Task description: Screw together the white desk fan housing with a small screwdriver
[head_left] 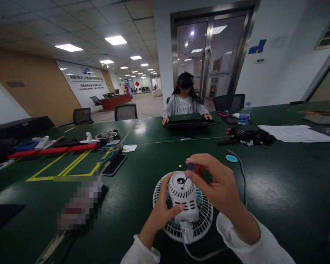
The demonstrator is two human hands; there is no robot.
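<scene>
A small white electric fan (184, 201) lies face down on the table, its motor housing pointing up and its round grille (206, 220) beneath. My left hand (161, 209) is wrapped around the left side of the housing, thumb across its vented front. In my right hand (216, 181), thumb and fingers pinch the purple-blue handle of a small screwdriver (190, 167). Its thin shaft slants down to the top of the housing, with the tip at or close to a small screw hole beside a dark opening. A white cord (198, 258) leaves the fan's base.
Right of the fan lie a light-blue round piece (231, 158) and a grey cable (242, 176). A phone (114, 165), wires and a metal bowl (106, 136) are at left. Across the table, a person (184, 102) holds a black panel (191, 124). A water bottle (244, 114) stands at back right.
</scene>
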